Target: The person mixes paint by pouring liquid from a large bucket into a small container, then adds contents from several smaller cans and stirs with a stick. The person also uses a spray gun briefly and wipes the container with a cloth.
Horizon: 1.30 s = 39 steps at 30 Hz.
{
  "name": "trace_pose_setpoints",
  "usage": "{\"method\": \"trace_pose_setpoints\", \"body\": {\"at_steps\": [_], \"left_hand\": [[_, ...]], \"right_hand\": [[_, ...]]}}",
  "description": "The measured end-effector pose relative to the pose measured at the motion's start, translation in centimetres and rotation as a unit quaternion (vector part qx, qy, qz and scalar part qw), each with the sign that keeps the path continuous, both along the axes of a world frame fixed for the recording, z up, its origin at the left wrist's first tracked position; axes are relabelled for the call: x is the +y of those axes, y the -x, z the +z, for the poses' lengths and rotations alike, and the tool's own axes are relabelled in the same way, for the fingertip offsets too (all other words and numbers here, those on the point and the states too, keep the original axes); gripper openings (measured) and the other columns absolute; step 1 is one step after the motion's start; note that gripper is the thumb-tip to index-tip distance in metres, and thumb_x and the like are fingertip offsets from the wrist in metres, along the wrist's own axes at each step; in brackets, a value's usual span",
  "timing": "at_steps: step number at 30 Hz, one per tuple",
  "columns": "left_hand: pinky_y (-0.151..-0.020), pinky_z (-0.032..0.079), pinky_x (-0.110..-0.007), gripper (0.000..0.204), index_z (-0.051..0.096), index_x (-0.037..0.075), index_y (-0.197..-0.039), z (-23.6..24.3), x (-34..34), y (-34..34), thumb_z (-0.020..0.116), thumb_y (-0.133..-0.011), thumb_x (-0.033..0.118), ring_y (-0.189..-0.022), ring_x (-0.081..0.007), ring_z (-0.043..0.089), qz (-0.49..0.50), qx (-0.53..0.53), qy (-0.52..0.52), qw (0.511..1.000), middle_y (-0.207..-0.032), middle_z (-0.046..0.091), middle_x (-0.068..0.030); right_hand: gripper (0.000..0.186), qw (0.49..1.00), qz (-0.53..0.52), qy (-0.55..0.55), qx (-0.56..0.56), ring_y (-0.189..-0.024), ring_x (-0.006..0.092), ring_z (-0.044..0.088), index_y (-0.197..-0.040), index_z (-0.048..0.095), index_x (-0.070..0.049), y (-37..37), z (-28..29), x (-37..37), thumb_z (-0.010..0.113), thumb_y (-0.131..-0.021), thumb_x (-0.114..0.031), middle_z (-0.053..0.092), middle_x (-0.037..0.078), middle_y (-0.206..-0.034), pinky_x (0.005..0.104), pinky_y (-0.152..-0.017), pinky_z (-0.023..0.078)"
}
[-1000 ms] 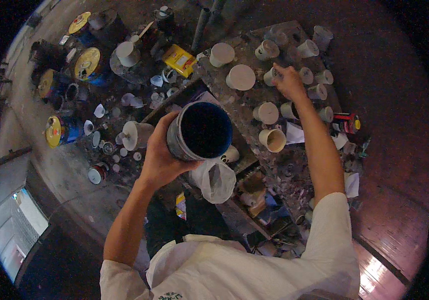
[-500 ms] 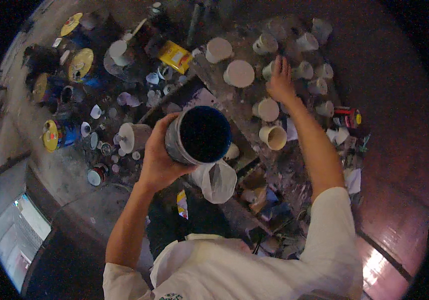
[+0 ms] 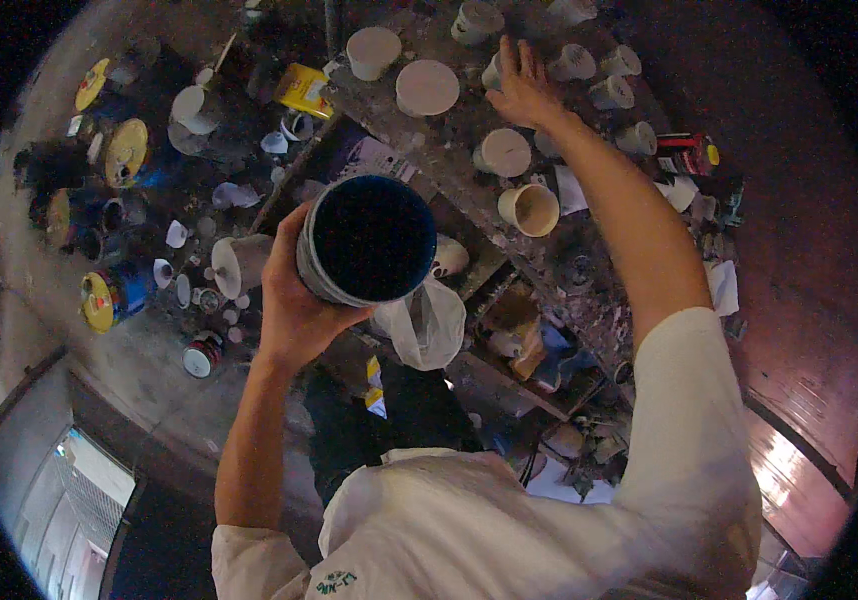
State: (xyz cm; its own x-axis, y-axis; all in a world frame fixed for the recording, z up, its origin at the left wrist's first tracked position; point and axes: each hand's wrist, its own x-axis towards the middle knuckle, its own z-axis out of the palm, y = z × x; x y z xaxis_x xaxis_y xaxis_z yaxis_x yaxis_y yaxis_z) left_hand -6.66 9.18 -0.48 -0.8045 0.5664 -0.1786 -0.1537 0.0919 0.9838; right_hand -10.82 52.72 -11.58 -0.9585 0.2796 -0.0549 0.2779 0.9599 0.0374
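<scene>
My left hand (image 3: 289,300) grips a pale grey tub (image 3: 314,280) full of dark blue liquid (image 3: 369,235), fingers wrapped round its side. Below it a clear plastic bag or liner (image 3: 424,330) hangs. My right hand (image 3: 524,85) is stretched out over the grimy worktable (image 3: 459,200), fingers extended beside a white cup (image 3: 494,70); whether it touches the cup is hard to tell. Nearby stand lidded white cups (image 3: 426,88) and, below the hand, an open cream cup (image 3: 529,210).
Yellow-lidded drums (image 3: 109,300), a yellow rectangular can (image 3: 304,90) and scattered lids and scraps (image 3: 234,195) lie to the left. A red can (image 3: 686,153) is at the table's right. A compartment with rags (image 3: 524,340) opens below the table top.
My right hand has gone from pointing at a cup to straightened fingers higher in the picture. The whole view has shifted, so the table sits higher. The tub remains in my left hand.
</scene>
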Motion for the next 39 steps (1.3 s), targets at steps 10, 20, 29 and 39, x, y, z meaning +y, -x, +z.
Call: {"method": "trace_pose_setpoints", "body": {"at_steps": [10, 20, 29, 39], "left_hand": [[-0.105, 0.05, -0.038, 0.098, 0.046, 0.006, -0.14, 2.7, -3.6, -1.8, 0.096, -0.056, 0.002, -0.121, -0.0233, 0.061, 0.023, -0.001, 0.05, 0.998, -0.131, 0.062, -0.0091], [-0.091, 0.054, -0.036, 0.071, 0.059, 0.003, -0.126, 6.2, -18.9, 2.0, 0.094, -0.064, 0.005, -0.104, -0.0201, 0.067, 0.169, 0.207, 0.109, 0.957, -0.115, 0.071, -0.0077], [-0.088, 0.055, -0.036, 0.066, 0.058, 0.003, -0.124, 10.6, -39.4, 3.8, 0.092, -0.069, 0.006, -0.101, -0.0193, 0.067, 0.288, 0.3, 0.145, 0.898, -0.115, 0.071, -0.009], [-0.092, 0.054, -0.035, 0.075, 0.052, 0.004, -0.132, 13.4, -78.2, 0.0, 0.092, -0.069, 0.007, -0.108, -0.0203, 0.065, 0.391, 0.368, 0.087, 0.839, -0.122, 0.066, -0.0123]], "right_hand": [[0.068, 0.918, -0.118, 0.184, 0.331, -0.119, 0.0403, 0.056, -0.138, 0.045, 0.002, -21.4, 10.7, -4.6, 0.073, -0.091, -0.038, 0.057, 0.024, -0.129, 0.0489, -0.1, 0.045], [0.095, 0.954, -0.289, 0.073, 0.036, -0.133, 0.0438, 0.048, -0.151, 0.037, -0.007, -36.2, -3.5, -5.0, 0.076, -0.082, -0.059, 0.047, 0.022, -0.149, 0.0526, -0.106, 0.044], [0.095, 0.924, -0.346, 0.105, 0.121, -0.131, 0.0427, 0.049, -0.143, 0.045, 0.003, -35.3, 1.1, -5.8, 0.073, -0.083, -0.064, 0.048, 0.025, -0.145, 0.053, -0.109, 0.04], [0.11, 0.882, -0.323, 0.102, 0.328, -0.142, 0.0403, 0.039, -0.154, 0.031, 0.0, -32.8, 12.5, -25.7, 0.072, -0.08, -0.07, 0.033, 0.028, -0.157, 0.0521, -0.117, 0.031]]}}
